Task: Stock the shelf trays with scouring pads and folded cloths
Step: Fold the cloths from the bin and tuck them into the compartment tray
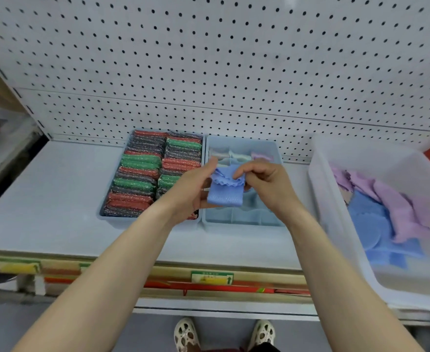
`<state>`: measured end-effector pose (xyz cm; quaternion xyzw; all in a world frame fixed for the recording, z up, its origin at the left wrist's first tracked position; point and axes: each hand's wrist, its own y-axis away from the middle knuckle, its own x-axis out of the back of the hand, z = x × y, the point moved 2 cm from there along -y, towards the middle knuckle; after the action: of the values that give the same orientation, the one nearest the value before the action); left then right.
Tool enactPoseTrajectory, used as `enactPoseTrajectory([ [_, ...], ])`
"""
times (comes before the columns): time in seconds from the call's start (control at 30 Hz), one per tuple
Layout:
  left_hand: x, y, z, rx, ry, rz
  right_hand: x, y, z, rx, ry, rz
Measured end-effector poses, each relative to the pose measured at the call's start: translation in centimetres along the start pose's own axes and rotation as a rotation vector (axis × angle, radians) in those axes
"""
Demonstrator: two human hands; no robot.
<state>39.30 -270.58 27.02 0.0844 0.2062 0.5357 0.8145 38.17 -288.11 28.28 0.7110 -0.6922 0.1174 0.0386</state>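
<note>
Both hands hold a folded blue cloth point(224, 193) above the divided blue tray point(276, 148). My left hand point(192, 190) grips its left side and lower part. My right hand point(265, 182) pinches its scalloped upper edge with curled fingers. At the tray's back, white and lilac folded cloths point(241, 156) stand in compartments; the front compartments show bare bottom. To the left, a second tray point(104, 213) is packed with red, green and dark scouring pads point(139, 174).
A large translucent white bin point(361, 273) at the right holds loose blue and lilac cloths point(383, 219). A white pegboard wall point(208, 59) backs the grey shelf point(44, 199). Price labels run along the shelf's front edge. My feet show below.
</note>
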Motion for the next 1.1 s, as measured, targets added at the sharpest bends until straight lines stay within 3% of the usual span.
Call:
enactPoseTrajectory([
  [0.1,0.4,0.1,-0.6,-0.052,-0.054,0.103,-0.8,0.1,-0.2,0.051,0.166,-0.004],
  [0.2,1.0,-0.2,-0.9,-0.132,-0.084,0.175,-1.2,0.2,0.2,-0.079,-0.090,0.000],
  [0.3,1.4,0.0,-0.6,-0.210,-0.123,0.168,-1.9,0.4,1.1,-0.252,-0.211,-0.153],
  [0.43,2.1,0.1,-0.6,-0.203,-0.107,0.196,-2.3,0.0,1.9,-0.152,-0.252,-0.115],
  [0.6,2.8,0.0,-0.8,-0.175,0.015,0.181,-2.5,-0.8,1.7,-0.073,-0.041,-0.066],
  [0.73,3.1,-0.2,-1.1,-0.293,-0.259,0.263,-2.1,-1.3,1.9,-0.318,-0.175,-0.133],
  [0.83,3.0,-0.2,-1.8,-0.347,-0.425,0.238,-1.2,-1.4,2.6,-0.399,-0.063,-0.302],
  [1.0,3.5,-0.1,-3.7,-0.621,-1.153,0.320,-0.3,-1.6,5.2,-0.212,0.456,-0.154],
  [1.1,3.8,-0.3,-4.6,-0.664,-1.273,0.338,-1.6,-1.1,6.2,-0.117,0.578,-0.153],
])
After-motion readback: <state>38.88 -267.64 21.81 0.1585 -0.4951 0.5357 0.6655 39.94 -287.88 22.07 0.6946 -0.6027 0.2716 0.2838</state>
